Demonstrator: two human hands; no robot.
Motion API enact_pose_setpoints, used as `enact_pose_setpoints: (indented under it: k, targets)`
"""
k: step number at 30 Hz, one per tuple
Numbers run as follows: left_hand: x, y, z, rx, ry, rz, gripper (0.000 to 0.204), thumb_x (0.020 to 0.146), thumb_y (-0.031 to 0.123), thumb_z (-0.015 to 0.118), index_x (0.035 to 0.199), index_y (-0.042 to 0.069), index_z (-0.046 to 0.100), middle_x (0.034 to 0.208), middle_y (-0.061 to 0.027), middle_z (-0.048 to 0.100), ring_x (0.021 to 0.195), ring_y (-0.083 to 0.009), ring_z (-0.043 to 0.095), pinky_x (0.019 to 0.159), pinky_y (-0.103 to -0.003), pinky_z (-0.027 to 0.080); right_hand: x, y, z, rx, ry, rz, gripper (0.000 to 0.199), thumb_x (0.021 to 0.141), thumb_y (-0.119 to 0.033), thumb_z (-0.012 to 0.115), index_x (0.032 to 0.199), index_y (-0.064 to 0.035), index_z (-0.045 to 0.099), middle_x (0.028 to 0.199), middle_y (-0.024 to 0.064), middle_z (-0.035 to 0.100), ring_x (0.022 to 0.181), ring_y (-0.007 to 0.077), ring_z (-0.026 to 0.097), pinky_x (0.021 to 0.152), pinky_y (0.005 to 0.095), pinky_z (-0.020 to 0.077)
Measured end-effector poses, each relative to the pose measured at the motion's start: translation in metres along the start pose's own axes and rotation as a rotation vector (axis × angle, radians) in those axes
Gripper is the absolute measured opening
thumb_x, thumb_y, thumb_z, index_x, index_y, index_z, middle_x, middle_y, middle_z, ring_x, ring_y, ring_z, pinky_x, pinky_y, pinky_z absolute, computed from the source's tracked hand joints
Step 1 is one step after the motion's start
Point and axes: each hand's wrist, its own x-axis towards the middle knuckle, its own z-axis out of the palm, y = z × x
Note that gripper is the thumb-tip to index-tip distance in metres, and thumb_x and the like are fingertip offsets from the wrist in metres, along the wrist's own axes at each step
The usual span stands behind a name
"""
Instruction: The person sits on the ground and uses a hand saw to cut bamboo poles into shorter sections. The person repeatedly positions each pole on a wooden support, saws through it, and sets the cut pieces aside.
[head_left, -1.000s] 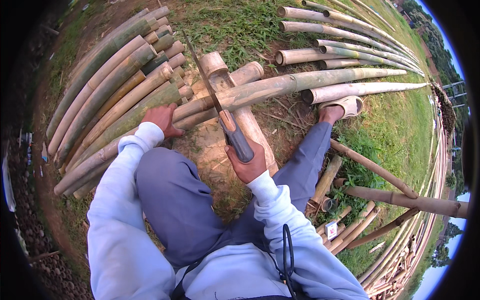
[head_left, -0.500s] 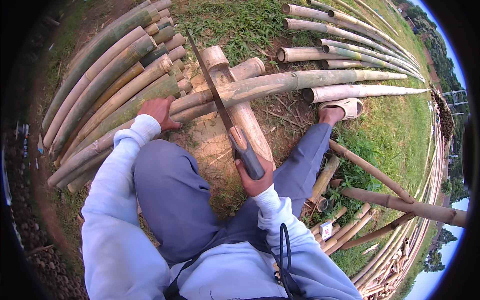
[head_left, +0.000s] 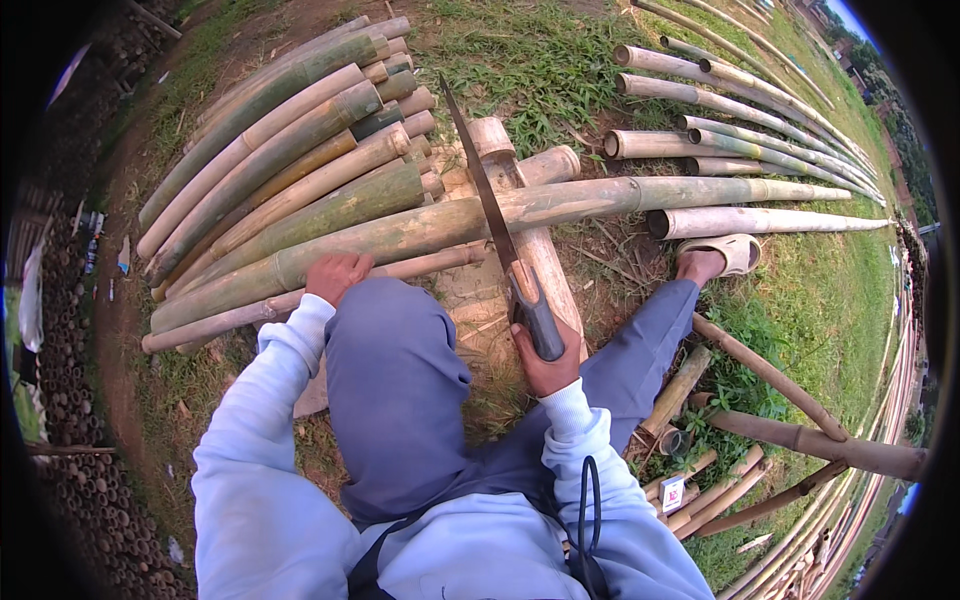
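Note:
My right hand [head_left: 545,366] grips the dark handle of a hand saw [head_left: 482,190], whose long blade crosses a long bamboo pole [head_left: 600,198]. That pole lies across a short bamboo log [head_left: 548,265] that serves as a rest. My left hand [head_left: 337,275] presses down on the same pole near my left knee. I sit or squat over the work in blue trousers and a light blue sweater. My sandalled right foot [head_left: 722,255] is planted beside another pole.
A stack of thick bamboo poles [head_left: 290,160] lies at the upper left. More poles [head_left: 720,130] fan out over grass at the upper right. Thin cut pieces [head_left: 690,480] and a slanted pole [head_left: 800,430] lie at the lower right. Short bamboo ends are stacked along the left rim.
The saw has slid back toward me along the cut, my right hand drawing nearer my body. My left hand stays on the pole.

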Motion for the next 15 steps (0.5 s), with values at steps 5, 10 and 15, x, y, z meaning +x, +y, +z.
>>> enact_pose_setpoints:
  k: [5,10,15]
  targets:
    - [-0.004,0.026,-0.005,-0.141,0.044,0.073,0.016,0.090,0.028,0.062,0.097,0.014,0.063,0.089,-0.0055,0.063,0.083,-0.0230,0.066,0.077,-0.039,0.050,0.001,-0.007,-0.005,-0.039,0.014,0.019,0.022,0.091,-0.009,0.075,0.108,0.0030,0.069,0.082,0.0089,0.070,0.075,0.0109,0.063,0.069,0.0295,0.0511]
    - [0.070,0.055,-0.047,-0.113,0.276,0.059,0.066,0.079,0.044,0.080,0.129,0.007,0.056,0.121,-0.0115,0.060,0.113,-0.0290,0.057,0.098,-0.041,0.045,0.004,-0.004,0.001,-0.061,-0.014,-0.012,0.021,0.089,-0.011,0.078,0.103,0.0024,0.068,0.080,0.0117,0.069,0.070,0.0146,0.064,0.066,0.0314,0.0510]
    - [0.123,0.081,-0.038,-0.021,0.071,0.024,0.097,0.067,0.050,0.089,0.140,0.000,0.048,0.126,-0.0145,0.059,0.121,-0.0302,0.054,0.106,-0.042,0.040,0.007,-0.026,0.013,-0.028,-0.006,-0.025,0.020,0.091,-0.010,0.077,0.104,0.0019,0.067,0.078,0.0094,0.067,0.071,0.0122,0.062,0.066,0.0308,0.0499]
